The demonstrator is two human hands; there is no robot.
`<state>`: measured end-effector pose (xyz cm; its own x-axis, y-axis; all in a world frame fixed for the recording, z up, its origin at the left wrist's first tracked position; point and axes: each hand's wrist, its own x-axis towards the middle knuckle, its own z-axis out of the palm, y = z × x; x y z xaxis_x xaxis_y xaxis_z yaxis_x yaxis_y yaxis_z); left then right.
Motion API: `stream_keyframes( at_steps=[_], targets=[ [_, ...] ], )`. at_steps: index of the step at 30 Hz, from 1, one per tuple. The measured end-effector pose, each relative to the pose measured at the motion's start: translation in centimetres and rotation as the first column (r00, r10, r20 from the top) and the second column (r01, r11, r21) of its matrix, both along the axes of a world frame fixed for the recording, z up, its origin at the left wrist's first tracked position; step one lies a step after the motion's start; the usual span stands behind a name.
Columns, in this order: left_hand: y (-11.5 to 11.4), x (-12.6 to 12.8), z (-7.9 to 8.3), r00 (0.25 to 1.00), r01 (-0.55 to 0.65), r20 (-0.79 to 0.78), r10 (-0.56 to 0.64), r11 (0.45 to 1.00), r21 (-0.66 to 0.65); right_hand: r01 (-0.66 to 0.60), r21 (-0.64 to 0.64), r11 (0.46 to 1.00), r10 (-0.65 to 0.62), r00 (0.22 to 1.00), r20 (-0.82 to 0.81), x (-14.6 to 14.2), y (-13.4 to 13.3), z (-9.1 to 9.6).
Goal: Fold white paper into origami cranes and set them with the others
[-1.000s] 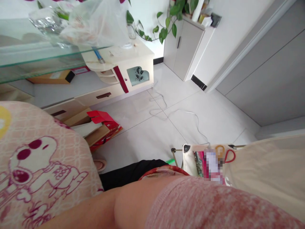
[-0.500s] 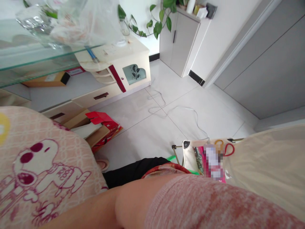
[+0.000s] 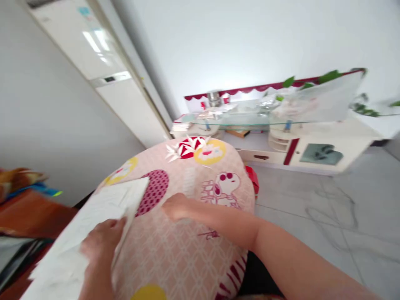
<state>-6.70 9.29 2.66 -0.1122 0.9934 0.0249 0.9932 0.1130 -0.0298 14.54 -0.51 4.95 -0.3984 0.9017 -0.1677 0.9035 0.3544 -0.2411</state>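
Observation:
A pink patterned cloth with cartoon prints (image 3: 193, 233) covers a round bulky shape in front of me. My left hand (image 3: 101, 246) grips the edge of a white sheet of paper or fabric (image 3: 90, 225) at the lower left, fingers curled round it. My right hand (image 3: 176, 207) lies on top of the pink cloth near its middle; motion blur hides the fingers. My right forearm runs in from the lower right.
A low cream TV cabinet (image 3: 312, 150) with a glass shelf (image 3: 250, 118) and a plastic bag stands at the back. A tall white air conditioner (image 3: 106, 71) is at the left wall. Coloured items (image 3: 21, 196) lie at the far left. Grey tiled floor (image 3: 328, 216) with a cable.
The view swung from the floor and right side up to the left. Both hands have come into view, the left on the white sheet, the right on the pink cloth.

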Motion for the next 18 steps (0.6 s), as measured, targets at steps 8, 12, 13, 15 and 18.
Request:
stream_keyframes(
  at_steps=[8, 12, 13, 15, 18],
  targets=[
    [0.2, -2.3, -1.5, 0.986, 0.103, 0.117, -0.117, 0.988, 0.117, 0.015, 0.222, 0.975, -0.007, 0.999, -0.036, -1.5, 3.0, -4.4],
    [-0.4, -2.4, -2.0, 0.968, 0.128, 0.193, -0.163, 0.975, 0.182, 0.021, 0.273, 0.962, -0.014, 0.999, -0.029, -1.3, 3.1, -6.1],
    [-0.7, -2.5, -2.1, 0.962, 0.137, 0.208, -0.178, 0.971, 0.196, 0.046, 0.296, 0.954, -0.028, 0.998, -0.064, -1.1, 3.1, -6.4],
    [-1.1, -2.6, -2.2, 0.955, 0.121, 0.243, -0.173, 0.97, 0.213, 0.074, 0.313, 0.947, -0.04, 0.993, -0.113, -0.7, 3.1, -6.8],
    [-1.2, -2.6, -2.4, 0.934, 0.1, 0.312, -0.175, 0.965, 0.243, 0.084, 0.32, 0.944, -0.039, 0.989, -0.145, -0.2, 3.1, -7.0]
  ],
)
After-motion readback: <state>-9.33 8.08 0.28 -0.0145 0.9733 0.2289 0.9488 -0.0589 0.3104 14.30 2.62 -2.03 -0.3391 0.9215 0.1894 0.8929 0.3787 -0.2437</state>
